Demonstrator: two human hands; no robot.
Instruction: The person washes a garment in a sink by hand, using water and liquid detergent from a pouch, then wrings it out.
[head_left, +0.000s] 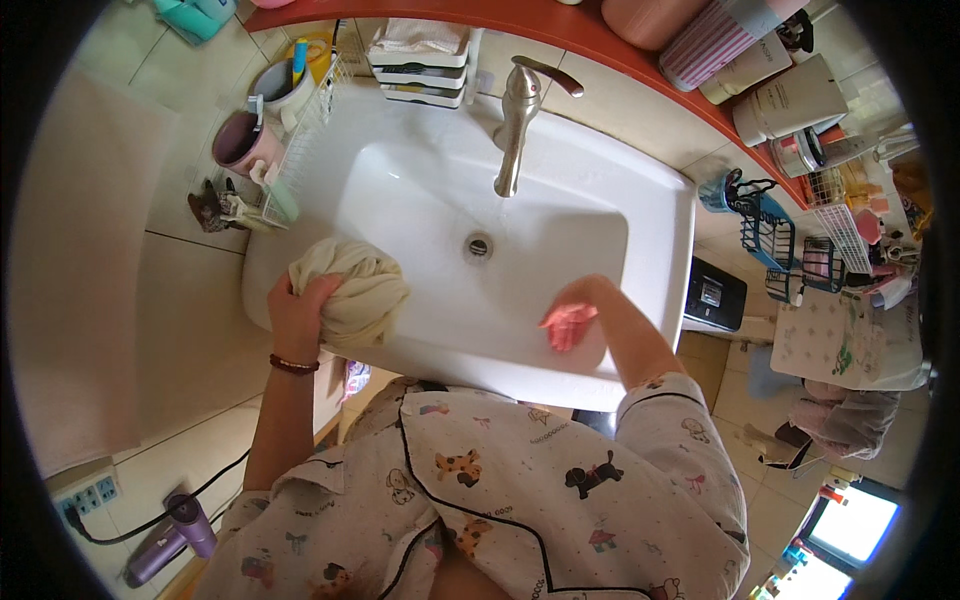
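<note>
My left hand (304, 311) grips a bunched, cream-coloured cloth (360, 292) at the left front of the white washbasin (442, 330). The cloth is wadded into a rough ball. On the right side, my right hand (570, 319) hangs over the basin with its fingers apart and holds nothing; it is slightly blurred. Between the hands, farther back, lies the round drain (478, 247). A metal single-lever tap (517, 127) stands at the basin's back edge, its spout above the bowl. Whether water runs from it I cannot tell.
A white wire rack (304, 150) with a mauve cup (244, 142) and a grey-white cup (281, 90) borders the left. Small stacked trays (420, 75) stand behind. A red shelf (450, 13) with bottles curves overhead. A purple hair dryer (180, 532) hangs at lower left.
</note>
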